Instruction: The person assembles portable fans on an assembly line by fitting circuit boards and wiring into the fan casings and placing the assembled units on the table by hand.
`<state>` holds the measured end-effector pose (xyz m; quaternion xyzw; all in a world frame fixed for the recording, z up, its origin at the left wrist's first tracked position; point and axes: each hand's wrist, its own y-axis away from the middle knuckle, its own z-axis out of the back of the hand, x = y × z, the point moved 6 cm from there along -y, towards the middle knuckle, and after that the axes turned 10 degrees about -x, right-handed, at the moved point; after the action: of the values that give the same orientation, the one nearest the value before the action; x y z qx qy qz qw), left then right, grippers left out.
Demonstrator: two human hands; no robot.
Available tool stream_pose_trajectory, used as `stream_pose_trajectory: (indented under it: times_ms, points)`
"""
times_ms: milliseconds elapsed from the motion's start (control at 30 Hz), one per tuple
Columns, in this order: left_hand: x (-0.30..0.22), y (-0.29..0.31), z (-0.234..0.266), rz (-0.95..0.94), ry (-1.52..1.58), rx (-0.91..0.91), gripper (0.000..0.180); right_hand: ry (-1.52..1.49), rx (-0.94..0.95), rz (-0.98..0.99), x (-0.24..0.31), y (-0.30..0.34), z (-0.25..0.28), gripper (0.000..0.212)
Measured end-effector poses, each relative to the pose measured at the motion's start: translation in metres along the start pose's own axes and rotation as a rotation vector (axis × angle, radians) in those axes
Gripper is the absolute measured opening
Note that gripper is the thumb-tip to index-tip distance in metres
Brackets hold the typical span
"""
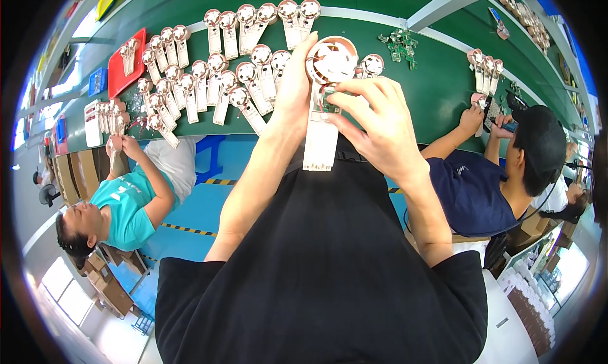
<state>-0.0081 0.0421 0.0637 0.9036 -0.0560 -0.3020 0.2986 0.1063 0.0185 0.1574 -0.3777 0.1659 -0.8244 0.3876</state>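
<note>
A white handheld fan (pixel 321 142) with a round, pinkish-rimmed head stands upright before my chest, its handle lying open at the upper part. My left hand (pixel 295 98) is closed around its left side, below the head. Inside the handle, under the fan head, a small green circuit board (pixel 328 98) and thin red wires show. The fingertips of my right hand (pixel 382 121) are pinched at the board, with the thumb lower on the handle. The exact grip under these fingertips is partly hidden.
Several similar fans (pixel 228 88) lie in rows on the green table (pixel 354 27). Loose green circuit boards (pixel 400 46) are heaped beyond my right hand. A red tray (pixel 116 72) lies at left. People work close by on the left (pixel 126 202) and right (pixel 475 180).
</note>
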Motion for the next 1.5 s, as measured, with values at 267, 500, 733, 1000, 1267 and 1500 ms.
stream_pose_trajectory:
  times_ms: [267, 500, 733, 1000, 1267, 1500]
  points:
    - [-0.005, 0.006, -0.006, -0.009, -0.072, -0.012, 0.043, 0.038, -0.033, 0.039, 0.006, 0.000, 0.001, 0.028]
    - [-0.002, 0.005, -0.006, 0.006, -0.065, 0.002, 0.044, 0.141, 0.028, 0.148, 0.005, 0.003, 0.000, 0.028]
    - [-0.002, 0.006, -0.008, 0.000, -0.082, -0.020, 0.043, 0.147, 0.059, 0.199, 0.005, 0.005, 0.001, 0.029]
    - [0.002, 0.004, -0.005, 0.002, -0.073, -0.026, 0.046, 0.090, 0.030, 0.187, -0.005, 0.006, -0.001, 0.032]
    - [0.011, -0.002, -0.002, 0.095, -0.042, -0.025, 0.047, 0.079, 0.037, 0.174, -0.008, 0.013, -0.005, 0.026]
    - [0.010, 0.000, -0.005, 0.085, -0.039, 0.035, 0.045, -0.012, 0.049, 0.124, -0.007, 0.004, 0.004, 0.025]
